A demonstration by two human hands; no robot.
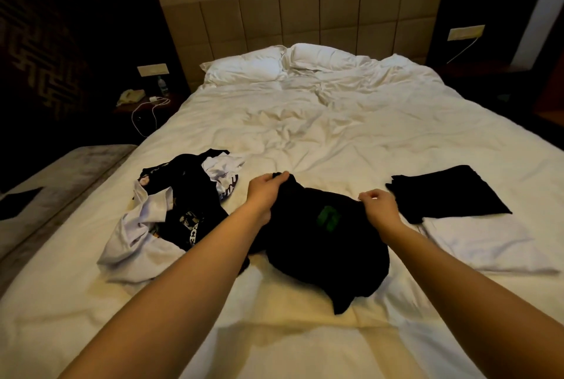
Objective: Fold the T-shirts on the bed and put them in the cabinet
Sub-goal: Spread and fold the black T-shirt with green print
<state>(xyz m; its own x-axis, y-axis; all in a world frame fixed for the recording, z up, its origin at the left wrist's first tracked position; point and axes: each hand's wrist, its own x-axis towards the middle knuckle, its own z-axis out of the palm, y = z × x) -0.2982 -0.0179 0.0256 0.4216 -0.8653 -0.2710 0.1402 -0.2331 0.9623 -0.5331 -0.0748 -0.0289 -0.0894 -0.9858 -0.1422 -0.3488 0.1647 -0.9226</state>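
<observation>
two folded, one in hand, a heap to go

the bed (320, 134) fills the view, its white cover creased all over, and every shirt in sight lies on its near half. to the left lies the unfolded pile (171, 214), a tangle of black and white printed t-shirts, the largest share of the work and untouched as far as can be seen. to the right sit what look like two finished pieces: a folded white t-shirt (482, 244) lying flat, with a folded black t-shirt (445, 192) overlapping its far edge. between these, a black t-shirt with a green mark (323, 244) lies crumpled and partly lifted. the left hand (265, 192) pinches its far edge with curled fingers; the right hand (378, 204) grips the cloth beside the green mark, fingers closed on it. judging by this, the folding is under halfway, and nothing has gone to the cabinet, which is not in view.

behind stands a padded headboard (299, 21), then two white pillows (283, 63). on the dim left nightstand are a telephone (131, 96), a water bottle (162, 85) and a white charger cable (146, 113).
</observation>
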